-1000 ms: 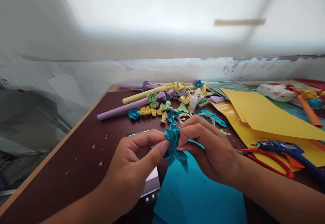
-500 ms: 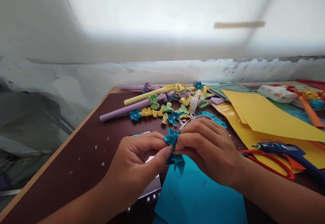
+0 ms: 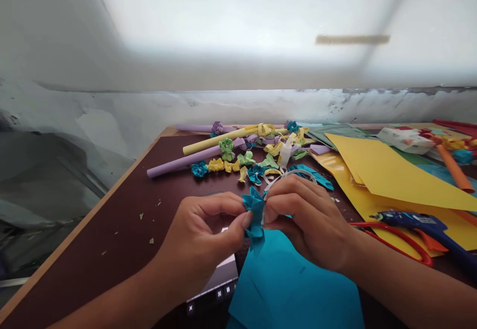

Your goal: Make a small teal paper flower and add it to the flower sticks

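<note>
A blue paper flower [image 3: 255, 219] with pointed, folded petals is held up between my two hands. My left hand [image 3: 214, 234] pinches its left side between thumb and forefinger. On the flower's right side my right hand [image 3: 303, 219] has its fingertips closed; a small whitish bit shows at them, too small to name. Below both hands lies a sheet of blue paper [image 3: 294, 284]. A phone [image 3: 223, 274] with a lit screen is partly hidden behind my left hand. Just beyond my right hand are a white ring [image 3: 303, 172] and blue paper petals [image 3: 316, 176].
Paper tubes [image 3: 194, 161], crumpled paper flowers [image 3: 215, 165] and a small glue bottle [image 3: 285, 152] lie at the back. At right are yellow sheets [image 3: 395, 170], red-handled scissors [image 3: 406, 239] and a blue glue gun [image 3: 421, 220]. Paper scraps [image 3: 151, 241] dot the left side.
The blue flower has been turned and bent between my fingers, its lower petals now pointing more straight down. Both hands keep nearly the same place. The view has shifted slightly.
</note>
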Tool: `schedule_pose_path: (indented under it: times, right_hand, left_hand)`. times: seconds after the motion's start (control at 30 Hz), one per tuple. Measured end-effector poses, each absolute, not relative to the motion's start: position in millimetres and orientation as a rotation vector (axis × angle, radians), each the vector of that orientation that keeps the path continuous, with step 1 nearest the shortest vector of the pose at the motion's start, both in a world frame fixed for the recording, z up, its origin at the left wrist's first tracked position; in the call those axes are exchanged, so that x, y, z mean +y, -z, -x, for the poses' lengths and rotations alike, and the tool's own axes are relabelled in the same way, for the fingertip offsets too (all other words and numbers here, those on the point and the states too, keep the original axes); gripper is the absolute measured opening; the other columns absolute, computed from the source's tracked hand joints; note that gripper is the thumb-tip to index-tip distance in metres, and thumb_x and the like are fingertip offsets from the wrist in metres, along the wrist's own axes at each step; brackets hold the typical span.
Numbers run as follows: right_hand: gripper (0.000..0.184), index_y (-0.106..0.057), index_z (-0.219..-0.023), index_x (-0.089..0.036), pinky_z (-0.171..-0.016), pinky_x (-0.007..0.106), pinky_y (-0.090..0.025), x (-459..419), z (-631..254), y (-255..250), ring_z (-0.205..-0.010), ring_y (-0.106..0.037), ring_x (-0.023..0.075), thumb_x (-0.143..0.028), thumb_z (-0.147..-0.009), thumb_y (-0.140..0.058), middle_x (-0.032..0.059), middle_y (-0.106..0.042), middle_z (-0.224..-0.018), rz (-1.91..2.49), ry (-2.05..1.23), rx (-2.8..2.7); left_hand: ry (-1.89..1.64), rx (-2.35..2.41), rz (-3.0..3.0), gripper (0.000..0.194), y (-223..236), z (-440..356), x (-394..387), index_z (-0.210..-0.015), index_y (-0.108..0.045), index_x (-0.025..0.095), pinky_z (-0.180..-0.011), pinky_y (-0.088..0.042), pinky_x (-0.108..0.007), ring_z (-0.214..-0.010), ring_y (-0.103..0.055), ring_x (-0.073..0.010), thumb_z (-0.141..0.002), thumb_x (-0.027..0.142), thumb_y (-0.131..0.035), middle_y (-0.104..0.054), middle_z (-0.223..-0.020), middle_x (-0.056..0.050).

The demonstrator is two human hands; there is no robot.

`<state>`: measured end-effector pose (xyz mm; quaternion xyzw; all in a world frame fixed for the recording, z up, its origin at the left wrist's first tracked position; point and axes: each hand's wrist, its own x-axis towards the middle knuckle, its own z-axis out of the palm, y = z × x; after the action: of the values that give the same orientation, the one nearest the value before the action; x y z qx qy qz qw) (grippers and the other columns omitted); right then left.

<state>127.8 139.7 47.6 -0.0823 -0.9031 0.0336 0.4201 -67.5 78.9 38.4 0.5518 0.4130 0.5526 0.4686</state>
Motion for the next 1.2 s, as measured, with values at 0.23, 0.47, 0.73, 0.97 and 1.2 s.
schedule_pose_path:
  times: [0.23,0.47,0.73,0.97,1.2]
  right_hand:
    - [0.005,-0.057,-0.099,-0.019,-0.079,0.028,-0.050,145.5,-131.6,-38.8,-0.089,-0.060,0.0147,-0.021,-0.104,-0.055,0.0031,-0.063,-0.093,0.333,-0.414,-2.160]
    - [0.018,-0.072,-0.101,-0.019,-0.067,0.028,-0.057,143.3,-125.5,-38.9,-0.075,-0.069,0.0145,-0.034,-0.092,-0.074,0.0034,-0.072,-0.091,0.568,-1.094,-1.905]
    - [0.011,-0.081,-0.094,-0.019,-0.062,0.028,-0.054,139.6,-120.1,-39.1,-0.071,-0.067,0.0150,-0.027,-0.091,-0.074,0.0038,-0.074,-0.081,0.628,-0.944,-1.953]
    - [0.015,-0.078,-0.099,-0.014,-0.069,0.030,-0.054,137.0,-121.2,-37.1,-0.079,-0.070,0.0171,-0.015,-0.092,-0.065,0.0063,-0.077,-0.090,0.621,-0.334,-2.133]
    - [0.019,-0.072,-0.087,-0.016,-0.072,0.037,-0.049,129.2,-122.5,-39.7,-0.082,-0.063,0.0215,-0.014,-0.098,-0.056,0.0068,-0.072,-0.087,0.548,0.334,-2.331]
  left_hand:
    - [-1.391,0.984,-1.291,0.008,-39.0,70.7,79.1,-0.078,-0.083,0.024,-0.060,-0.053,-0.024,-0.069,-0.064,-0.0162,-0.084,0.029,-0.080,-0.072,-0.072,-0.002]
    - [-1.395,1.064,-1.529,0.012,-38.7,77.5,81.1,-0.088,-0.081,0.026,-0.069,-0.052,-0.023,-0.078,-0.065,-0.0153,-0.093,0.027,-0.071,-0.075,-0.085,-0.001]
    - [-1.579,1.274,-1.608,0.006,-31.4,78.2,87.3,-0.085,-0.084,0.027,-0.071,-0.055,-0.026,-0.082,-0.066,-0.0179,-0.082,0.022,-0.081,-0.070,-0.085,-0.002]
    - [-1.319,1.183,-1.427,0.019,-29.2,78.6,84.9,-0.104,-0.082,0.024,-0.083,-0.056,-0.032,-0.090,-0.070,-0.0233,-0.091,0.034,-0.073,-0.080,-0.096,-0.006]
    - [-1.259,1.188,-1.319,0.023,-35.1,67.9,81.7,-0.104,-0.077,0.020,-0.086,-0.059,-0.036,-0.093,-0.072,-0.0244,-0.087,0.037,-0.077,-0.078,-0.101,-0.007]
